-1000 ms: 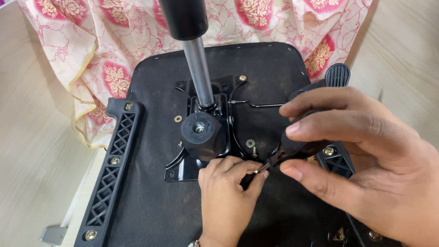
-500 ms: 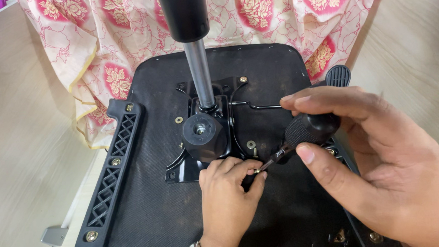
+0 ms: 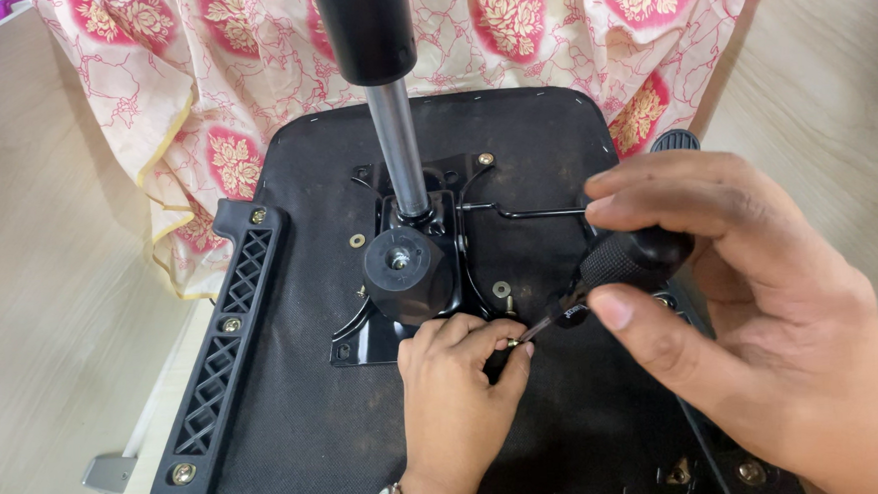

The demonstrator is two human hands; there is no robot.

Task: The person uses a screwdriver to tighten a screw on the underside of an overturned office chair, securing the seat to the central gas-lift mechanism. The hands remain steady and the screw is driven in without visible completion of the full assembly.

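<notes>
Black plastic armrest bracket (image 3: 227, 358) bolted at seat's left edge. Left hand (image 3: 459, 396) pinches a small brass screw (image 3: 513, 342) by the black metal mechanism plate (image 3: 401, 279): tiny, slippery. Right hand (image 3: 753, 311) is clamped on the black-handled screwdriver (image 3: 610, 268), gripped at its knurled handle.

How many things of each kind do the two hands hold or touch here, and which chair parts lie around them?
Black-handled screwdriver in right hand: 1
Small brass screw at left hand fingertips: 1
Black upturned seat base: 1
Black plastic armrest bracket: 1
Chrome gas-lift column: 1
Total: 5
</notes>
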